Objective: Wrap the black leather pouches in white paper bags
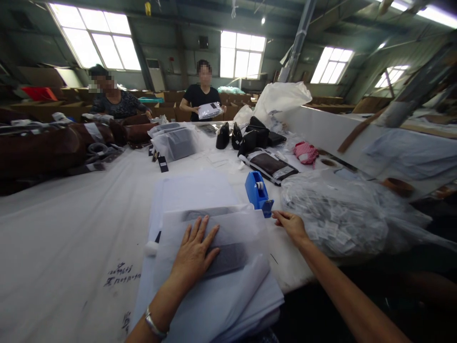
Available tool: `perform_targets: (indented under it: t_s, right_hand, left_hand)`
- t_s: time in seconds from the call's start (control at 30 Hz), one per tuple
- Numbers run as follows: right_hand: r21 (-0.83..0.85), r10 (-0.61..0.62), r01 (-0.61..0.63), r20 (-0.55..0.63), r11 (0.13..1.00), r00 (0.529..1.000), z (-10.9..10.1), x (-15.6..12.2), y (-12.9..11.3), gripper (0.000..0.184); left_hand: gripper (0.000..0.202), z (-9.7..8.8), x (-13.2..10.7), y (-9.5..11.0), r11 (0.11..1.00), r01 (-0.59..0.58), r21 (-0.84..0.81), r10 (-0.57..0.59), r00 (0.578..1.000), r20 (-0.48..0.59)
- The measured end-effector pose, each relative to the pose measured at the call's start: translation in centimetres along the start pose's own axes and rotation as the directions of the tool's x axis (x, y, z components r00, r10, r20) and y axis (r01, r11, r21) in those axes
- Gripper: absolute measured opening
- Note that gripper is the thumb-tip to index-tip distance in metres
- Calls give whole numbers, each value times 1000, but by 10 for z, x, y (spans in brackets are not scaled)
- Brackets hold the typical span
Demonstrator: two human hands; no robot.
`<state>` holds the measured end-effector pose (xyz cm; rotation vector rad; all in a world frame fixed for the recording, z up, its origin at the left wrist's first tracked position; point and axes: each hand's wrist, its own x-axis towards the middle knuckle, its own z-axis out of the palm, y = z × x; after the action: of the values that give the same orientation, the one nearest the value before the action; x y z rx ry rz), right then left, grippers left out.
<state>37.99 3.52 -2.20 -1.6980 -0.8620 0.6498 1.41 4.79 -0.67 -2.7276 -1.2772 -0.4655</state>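
Note:
My left hand [195, 250] lies flat with its fingers spread on a sheet of white tissue paper [171, 267]. Through the thin paper shows a dark, flat item [230, 257], its kind hidden by the wrapping. More white sheets are stacked beneath it. My right hand [291, 225] is closed in a pinch at the cutting end of a blue tape dispenser [257, 190], at the tape's end; the clear tape itself hardly shows. The dispenser stands upright on the table, just beyond the paper's right corner.
A clear bag of small packets [332, 214] lies at right. Beyond are black pouches [253, 136], a wrapped brown item [271, 164] and a red checked cloth [306, 152]. Brown leather bags [43, 147] pile up at left. Two people stand across the table, one holding a wrapped package [210, 110].

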Motion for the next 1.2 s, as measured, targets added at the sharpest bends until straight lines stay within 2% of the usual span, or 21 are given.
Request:
perform_targets:
  t_s: [0.13, 0.17, 0.2, 0.23, 0.27, 0.3, 0.33, 0.4, 0.47, 0.53, 0.57, 0.63, 0.7, 0.77, 0.83, 0.93, 1.0, 1.13, 1.17, 1.2]
  right_hand:
    - [-169, -117, 123, 45, 978, 992, -26, -7, -5, 34]
    - [-230, -194, 205, 69, 951, 979, -34, -10, -8, 29]
    - [-312, -302, 324, 116, 893, 946, -42, -14, -13, 23]
    - [-402, -426, 467, 192, 788, 884, -49, -17, -19, 20]
    - [-479, -540, 610, 292, 632, 789, -56, -20, -27, 20]
    - [-526, -621, 725, 402, 445, 673, -63, -23, -36, 24]
    - [-538, -664, 799, 498, 267, 558, -67, -26, -47, 27]
    - [-492, -691, 870, 616, 36, 377, -73, -31, -71, 29]
    - [-394, -696, 916, 678, -73, 236, -70, -38, -95, 28]
    - [-264, -694, 961, 707, -82, 136, -59, -47, -117, 27]
    - [-200, -692, 978, 714, -55, 106, -51, -51, -125, 25]
    - [-84, -672, 996, 735, 43, 91, -29, -58, -138, 19]
    - [-8, -617, 987, 779, 160, 107, -3, -61, -144, 11]
    - [22, -543, 968, 831, 252, 122, 25, -56, -145, 14]
    - [24, -481, 958, 868, 287, 122, 54, -45, -144, 23]
    - [-6, -390, 969, 915, 247, 105, 93, -21, -144, 27]
    - [-45, -317, 981, 943, 189, 104, 110, -5, -145, 25]
    - [-70, -235, 992, 968, 104, 93, 115, 12, -143, 23]
    - [-55, -253, 994, 964, 92, 77, 115, 13, -141, 25]
    - [-61, -319, 995, 944, 83, 85, 120, 12, -137, 26]
  left_hand:
    - [60, -1, 1, 0, 1000, -1, -7, 1, 1000, 7]
    - [60, -1, 1, 1, 1000, -1, -12, 1, 1000, 9]
    - [60, -1, 1, 1, 1000, -2, -16, 2, 1000, 9]
    - [59, -1, 1, 1, 1000, -2, -21, 2, 1000, 8]
    - [59, -1, 1, 0, 1000, -2, -25, 3, 1000, 5]
    - [59, -1, 1, 0, 1000, -2, -28, 2, 1000, 2]
    - [59, -1, 1, 0, 999, -1, -32, 1, 1000, -1]
    - [59, -1, 0, 0, 999, -2, -40, 2, 1000, 0]
    - [60, -1, 0, 0, 999, 0, -48, 0, 1000, 7]
    - [60, -2, 0, 0, 998, 7, -55, -6, 1000, 18]
    - [60, -3, 1, 0, 998, 11, -59, -10, 1000, 25]
    - [60, -4, 1, 1, 997, 18, -69, -16, 999, 37]
    - [61, -6, 2, 3, 997, 26, -77, -22, 998, 50]
    - [62, -9, 1, 4, 996, 40, -83, -35, 997, 65]
    - [63, -12, 1, 5, 994, 55, -89, -48, 995, 82]
    - [66, -15, 0, 7, 992, 64, -109, -52, 993, 109]
    - [67, -15, 2, 7, 990, 64, -128, -49, 991, 122]
    - [67, -14, 4, 4, 981, 92, -168, -67, 986, 151]
    - [66, -17, 3, 5, 978, 106, -181, -76, 984, 161]
    - [65, -22, 1, 6, 974, 118, -196, -85, 982, 169]
